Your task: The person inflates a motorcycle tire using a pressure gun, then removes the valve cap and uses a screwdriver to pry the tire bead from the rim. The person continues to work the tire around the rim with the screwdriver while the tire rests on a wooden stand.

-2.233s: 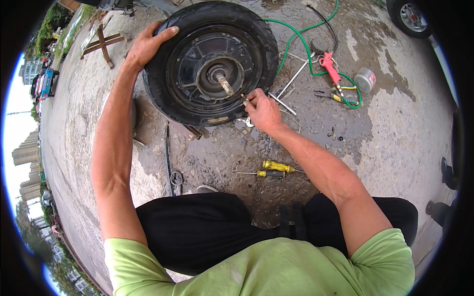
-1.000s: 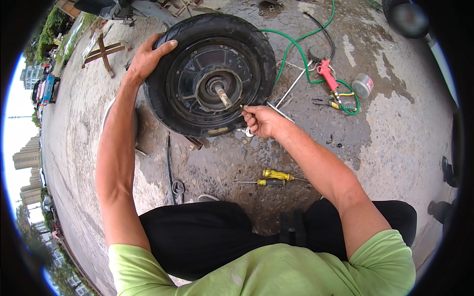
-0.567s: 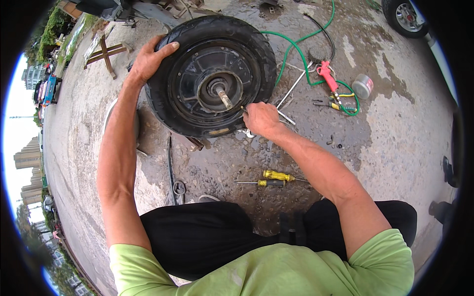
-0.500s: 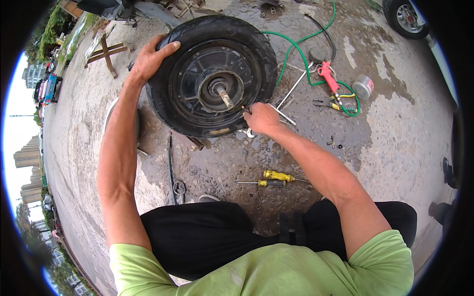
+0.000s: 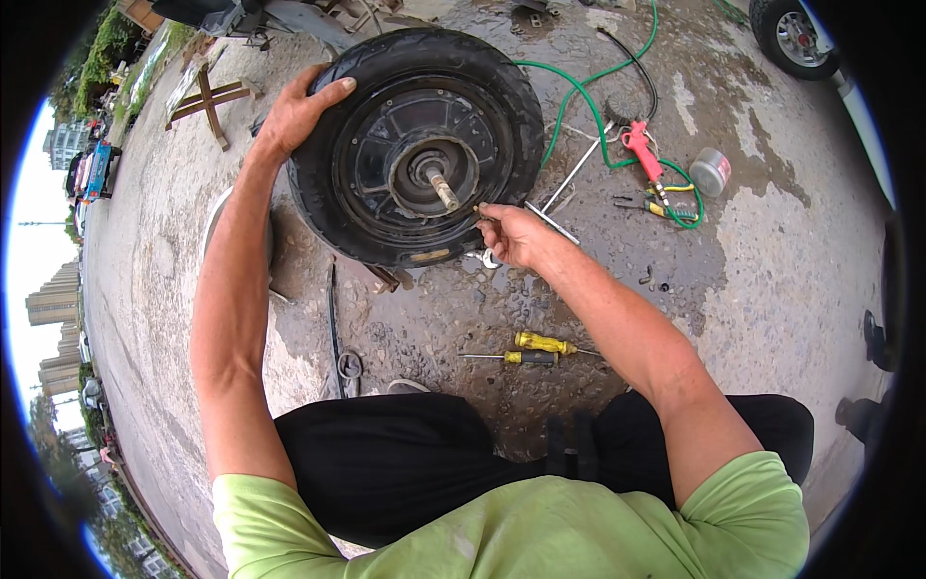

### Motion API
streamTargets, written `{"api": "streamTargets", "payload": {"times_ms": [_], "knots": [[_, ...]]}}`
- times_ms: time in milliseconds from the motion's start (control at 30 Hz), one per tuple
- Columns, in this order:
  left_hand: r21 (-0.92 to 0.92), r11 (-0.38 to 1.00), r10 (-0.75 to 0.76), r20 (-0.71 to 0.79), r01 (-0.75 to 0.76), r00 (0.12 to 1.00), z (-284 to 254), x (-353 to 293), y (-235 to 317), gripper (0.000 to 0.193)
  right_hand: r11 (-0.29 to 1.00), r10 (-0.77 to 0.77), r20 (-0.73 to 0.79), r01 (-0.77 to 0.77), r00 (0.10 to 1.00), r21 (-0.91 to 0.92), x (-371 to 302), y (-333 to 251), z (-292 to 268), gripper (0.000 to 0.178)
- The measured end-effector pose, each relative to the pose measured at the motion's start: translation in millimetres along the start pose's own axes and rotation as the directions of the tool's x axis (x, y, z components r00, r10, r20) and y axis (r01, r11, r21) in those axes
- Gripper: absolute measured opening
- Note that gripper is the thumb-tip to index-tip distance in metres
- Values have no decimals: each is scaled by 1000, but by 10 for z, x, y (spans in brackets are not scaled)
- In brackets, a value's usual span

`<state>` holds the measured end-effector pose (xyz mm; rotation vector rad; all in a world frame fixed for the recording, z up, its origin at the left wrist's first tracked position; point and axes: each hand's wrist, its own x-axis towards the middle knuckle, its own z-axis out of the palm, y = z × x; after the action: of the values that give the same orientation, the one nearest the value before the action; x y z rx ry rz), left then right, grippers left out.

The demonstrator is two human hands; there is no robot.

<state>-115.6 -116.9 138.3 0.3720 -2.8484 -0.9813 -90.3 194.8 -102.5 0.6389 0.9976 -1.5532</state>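
A black tire (image 5: 521, 125) on a dark hub wheel (image 5: 371, 145) stands tilted in front of me, its threaded axle (image 5: 443, 191) pointing toward me. My left hand (image 5: 294, 116) grips the tire's upper left edge, with the thumb over the sidewall and the fingers behind the tread. At the wheel's lower right, my right hand (image 5: 509, 234) pinches at a small brass-coloured valve stem (image 5: 476, 208) by the rim. Its index finger is stretched to the stem and the other fingers are curled; the thumb is partly hidden. A shiny wrench end (image 5: 490, 259) shows just below this hand.
Two screwdrivers (image 5: 543, 343) lie on the wet ground before my knees. To the right are a metal cross bar (image 5: 571, 179), a red air gun (image 5: 640, 147) on a green hose (image 5: 569, 81), pliers (image 5: 637, 205) and a clear round jar (image 5: 710, 172). A wooden stand (image 5: 205, 104) is at left.
My right hand has turned, and its index finger now reaches out straighter along the valve stem. The wheel has shifted very slightly right; my left hand keeps its grip.
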Motion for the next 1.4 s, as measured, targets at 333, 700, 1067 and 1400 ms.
{"api": "streamTargets", "payload": {"times_ms": [333,700,1067,1400], "knots": [[-1,1000,-4,0,4,1000,28,43,-48,94,621,-590,-67,399,805,-675,78,143,-50,31],[-32,999,12,17,-11,1000,8,24,-11,93,55,-801,144,311,581,-949,-312,128,98,25],[1,1000,-6,27,6,1000,25,38,42,97,505,-666,-75,374,742,-778,93,167,-58,29],[15,1000,-16,25,15,1000,25,16,38,98,733,-548,-108,414,829,-540,12,155,19,23]]}}
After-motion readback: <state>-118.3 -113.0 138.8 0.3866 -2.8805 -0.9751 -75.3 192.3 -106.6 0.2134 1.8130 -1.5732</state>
